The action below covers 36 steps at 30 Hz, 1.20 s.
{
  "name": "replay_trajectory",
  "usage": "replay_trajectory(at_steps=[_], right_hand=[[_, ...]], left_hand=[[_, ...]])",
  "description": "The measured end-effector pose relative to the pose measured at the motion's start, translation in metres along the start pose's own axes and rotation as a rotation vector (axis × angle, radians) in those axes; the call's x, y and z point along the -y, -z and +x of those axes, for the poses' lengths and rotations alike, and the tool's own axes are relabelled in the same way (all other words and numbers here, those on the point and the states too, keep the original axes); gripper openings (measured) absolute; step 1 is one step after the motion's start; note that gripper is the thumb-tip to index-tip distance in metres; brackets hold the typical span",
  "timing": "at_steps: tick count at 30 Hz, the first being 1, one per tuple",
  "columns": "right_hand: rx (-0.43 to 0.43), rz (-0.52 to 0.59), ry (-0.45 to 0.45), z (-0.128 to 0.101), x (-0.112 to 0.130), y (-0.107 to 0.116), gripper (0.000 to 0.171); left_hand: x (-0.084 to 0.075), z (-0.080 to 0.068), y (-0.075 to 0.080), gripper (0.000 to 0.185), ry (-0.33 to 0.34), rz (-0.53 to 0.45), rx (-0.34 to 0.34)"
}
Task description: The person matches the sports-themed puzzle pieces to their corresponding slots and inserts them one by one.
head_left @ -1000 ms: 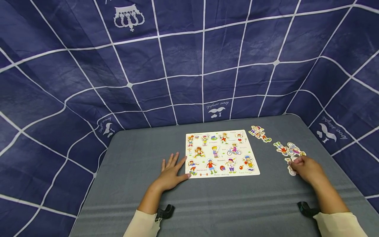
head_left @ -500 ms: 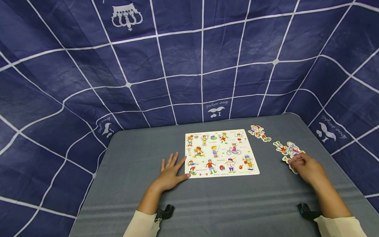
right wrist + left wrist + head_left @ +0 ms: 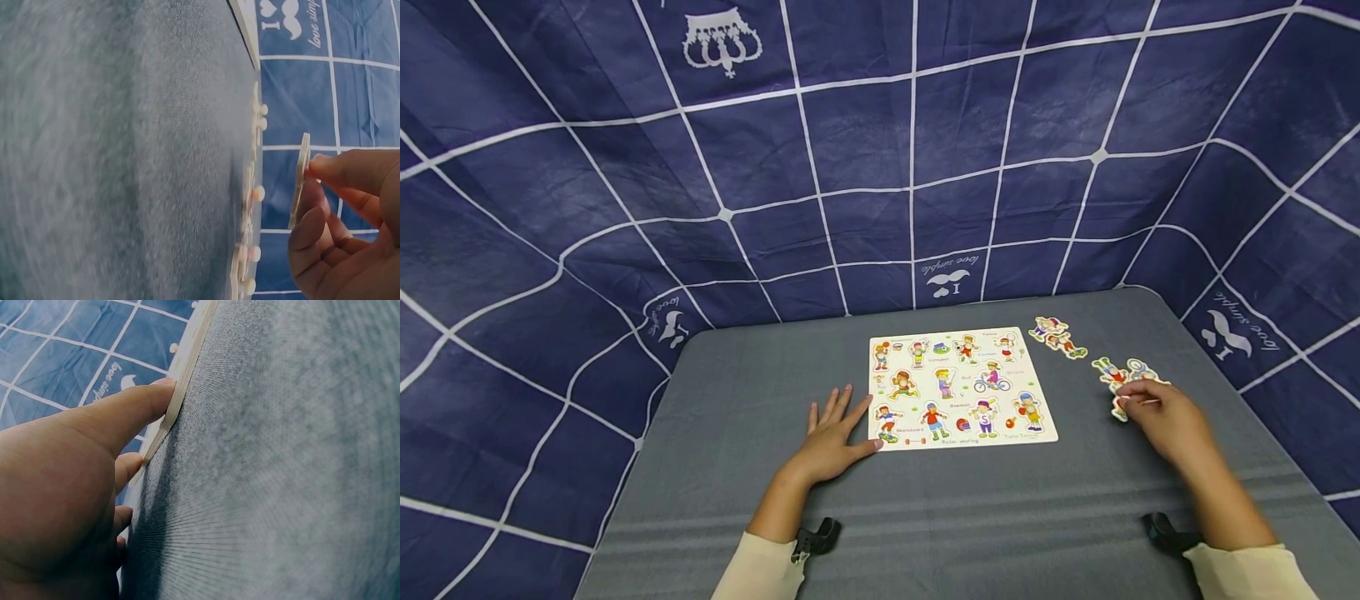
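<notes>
Resting flat on the desk (image 3: 715,433), the left hand (image 3: 831,442) has straight fingers touching the puzzle board (image 3: 961,388), perhaps to steady it. Right of the board, the right hand (image 3: 1168,421) pinches one puzzle piece (image 3: 1122,406), lifted off the desk, beside loose pieces (image 3: 1131,372).

Bare grey table (image 3: 760,392) lies open left and near; loose pieces (image 3: 1060,337) crowd the right; the puzzle board (image 3: 958,387) fills the middle.

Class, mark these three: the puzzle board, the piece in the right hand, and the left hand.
puzzle board (image 3: 961,388), head view, middle of its printed face
puzzle piece (image 3: 301,181), right wrist view, its thin edge
left hand (image 3: 831,442), head view, back of the hand
</notes>
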State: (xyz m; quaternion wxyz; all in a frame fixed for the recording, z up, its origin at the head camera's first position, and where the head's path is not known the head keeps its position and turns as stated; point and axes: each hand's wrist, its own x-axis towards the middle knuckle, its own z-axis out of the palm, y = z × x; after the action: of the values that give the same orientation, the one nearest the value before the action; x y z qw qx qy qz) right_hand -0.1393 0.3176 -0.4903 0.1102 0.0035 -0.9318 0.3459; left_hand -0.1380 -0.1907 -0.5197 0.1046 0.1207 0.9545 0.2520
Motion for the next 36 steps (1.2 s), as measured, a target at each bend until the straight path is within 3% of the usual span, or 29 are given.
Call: replay_trajectory(at_steps=[10, 20, 36], right_hand=[[-0.067, 0.016, 0.071, 0.004, 0.01, -0.005, 0.012], [-0.028, 0.071, 0.072, 0.013, 0.025, -0.015, 0.016], [-0.031, 0.039, 0.07, 0.027, 0.045, -0.031, 0.017]], left_hand=[[-0.001, 0.0, 0.0, 0.081, 0.004, -0.005, 0.005], [-0.001, -0.001, 0.001, 0.081, 0.002, -0.001, 0.002], [0.0, 0.0, 0.0, 0.08, 0.003, 0.013, -0.006]])
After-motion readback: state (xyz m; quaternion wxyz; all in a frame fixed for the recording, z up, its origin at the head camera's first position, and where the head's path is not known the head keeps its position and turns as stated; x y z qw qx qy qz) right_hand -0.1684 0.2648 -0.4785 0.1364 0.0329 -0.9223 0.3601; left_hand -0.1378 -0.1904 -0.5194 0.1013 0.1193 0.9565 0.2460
